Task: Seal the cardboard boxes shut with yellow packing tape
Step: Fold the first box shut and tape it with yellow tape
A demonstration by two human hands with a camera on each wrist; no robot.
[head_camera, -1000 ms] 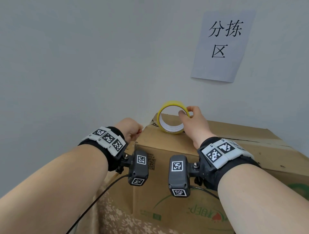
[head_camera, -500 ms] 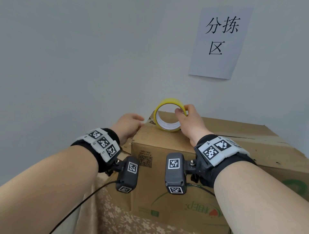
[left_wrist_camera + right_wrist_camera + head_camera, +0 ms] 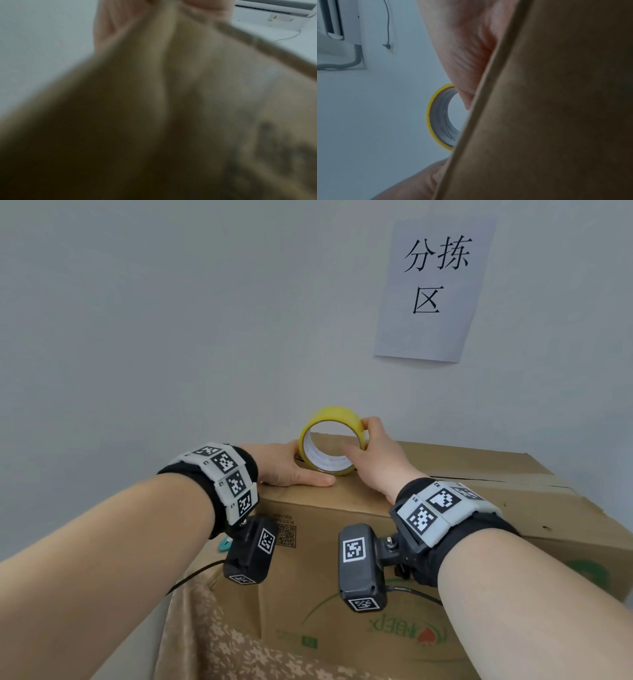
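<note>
Your right hand [image 3: 376, 460] is pinching the tape [image 3: 330, 440] upright at the box's [image 3: 479, 484] far-left corner, probably to start a strip there. Your left hand [image 3: 291, 465] is lying flat, fingers straight, on the box top just beside the roll — likely steadying the flap. The wall sign [image 3: 435, 289] is hanging clear behind; nothing is blocking the seam.

Black wristbands [image 3: 239, 470], checkered markers, wrist cameras [image 3: 359, 570]

Both forearms are stretched forward. The left hand [image 3: 287, 463] is laid flat, fingers straight; the right hand [image 3: 375, 455] is curled in a grip.
</note>
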